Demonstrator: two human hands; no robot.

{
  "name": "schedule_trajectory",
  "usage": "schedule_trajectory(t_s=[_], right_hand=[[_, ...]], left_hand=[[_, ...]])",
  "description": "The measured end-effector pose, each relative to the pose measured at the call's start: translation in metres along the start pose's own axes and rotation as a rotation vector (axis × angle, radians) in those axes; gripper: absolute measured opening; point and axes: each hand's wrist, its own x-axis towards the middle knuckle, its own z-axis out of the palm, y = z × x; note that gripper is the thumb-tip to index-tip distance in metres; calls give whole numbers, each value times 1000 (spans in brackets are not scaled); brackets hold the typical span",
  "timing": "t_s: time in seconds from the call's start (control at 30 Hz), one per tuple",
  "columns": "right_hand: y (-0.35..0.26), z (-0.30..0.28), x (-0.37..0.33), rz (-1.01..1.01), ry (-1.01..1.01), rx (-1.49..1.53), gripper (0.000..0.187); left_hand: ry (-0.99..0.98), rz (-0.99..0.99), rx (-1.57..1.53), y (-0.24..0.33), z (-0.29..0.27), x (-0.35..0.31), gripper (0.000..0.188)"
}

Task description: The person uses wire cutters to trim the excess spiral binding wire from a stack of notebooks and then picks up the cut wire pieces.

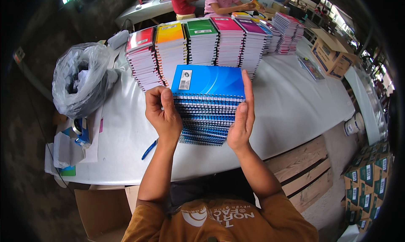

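Observation:
A tall stack of blue spiral notebooks (211, 79) stands on the table in front of me, spiral edges toward me. Against its left side is my left hand (162, 111), fingers curled and thumb by the near corner. My right hand (244, 115) lies along the opposite side, its fingers stretched up the cover's edge and its thumb by the spirals. Between them the two hands clasp the upper notebooks; the left fingertips are hidden. Behind stand stacks of red (141, 39), yellow (170, 33), green (201, 27), pink (228, 24) and purple notebooks (252, 27).
A blue pen or cutter (149, 149) lies left of my forearm. Further left are a clear plastic bag (82, 81) and a blue tape dispenser (82, 132). An open carton (331, 54) sits at the far right. Across the table a person in pink (221, 1) works.

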Motion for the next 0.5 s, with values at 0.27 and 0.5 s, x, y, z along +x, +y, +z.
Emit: schedule_trajectory(t_s=[0.27,0.5], right_hand=[[27,-2,-37,451,24,343,101],[30,6,-39,367,110,233,98]], left_hand=[[124,-91,-77,-27,5,-32,55],[106,-106,8,-32,7,-31,57]])
